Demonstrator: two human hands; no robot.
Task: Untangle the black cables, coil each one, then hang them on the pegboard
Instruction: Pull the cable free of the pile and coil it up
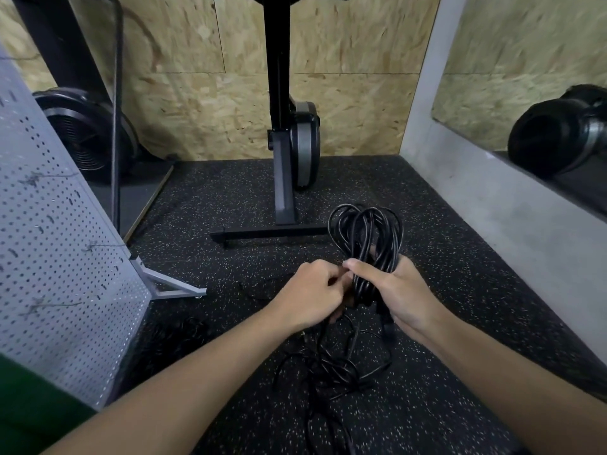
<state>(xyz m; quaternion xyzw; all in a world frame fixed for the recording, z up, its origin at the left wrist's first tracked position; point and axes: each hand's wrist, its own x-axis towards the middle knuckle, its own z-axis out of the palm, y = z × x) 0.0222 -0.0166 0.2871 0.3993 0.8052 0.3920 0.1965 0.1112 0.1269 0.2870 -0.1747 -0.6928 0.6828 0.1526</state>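
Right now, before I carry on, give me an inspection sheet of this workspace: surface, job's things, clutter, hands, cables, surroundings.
Surface: black speckled rubber floor, dimly lit.
Job's things: coiled bundle held up above the floor; grey pegboard standing at the left, no cable seen on it.
Clutter: nothing seen.
Hands: right hand grips the coiled bundle, fingers curled round it; left hand pinches it at the waist.
Cables: loose tangle on the floor below the hands; another dark pile near the pegboard's foot.
Surroundings: exercise machine stand ahead, chipboard wall behind it.
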